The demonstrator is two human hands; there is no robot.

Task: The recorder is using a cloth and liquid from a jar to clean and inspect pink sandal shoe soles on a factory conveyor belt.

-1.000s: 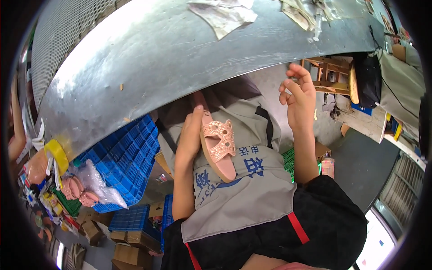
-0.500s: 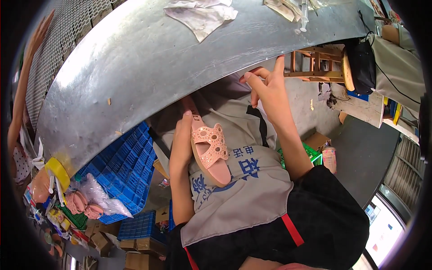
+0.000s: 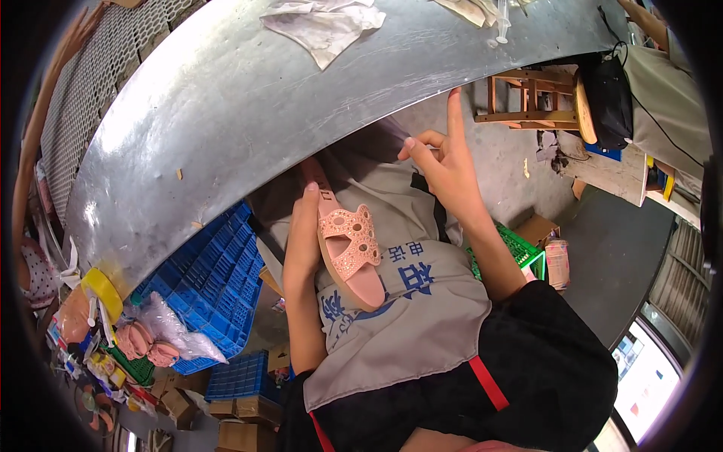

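Note:
My left hand (image 3: 303, 233) is closed round the heel end of a pink slide sandal (image 3: 348, 241), just below the table's near edge. The sandal's openwork strap is studded with small shiny stones and has rounded cut-outs. Its toe end points down toward my grey apron (image 3: 407, 331), and its heel end is partly hidden by my fingers and the table edge. My right hand (image 3: 448, 162) is raised to the right, the index finger stretched up to the edge of the metal table (image 3: 226, 128). Its thumb and other fingers are bent, with nothing visible in them.
White cloths (image 3: 324, 26) and a syringe (image 3: 503, 21) lie on the table's far side. Blue crates (image 3: 203, 286) stand at left, near pink sandals (image 3: 135, 340) and a plastic bag. A wooden stool (image 3: 527, 117) and green basket (image 3: 520, 248) are right. Another person's arm (image 3: 45, 128) shows far left.
My right hand has shifted slightly left and down, its index finger still up by the table edge. The left hand keeps its hold on the sandal. The whole view has shifted a little.

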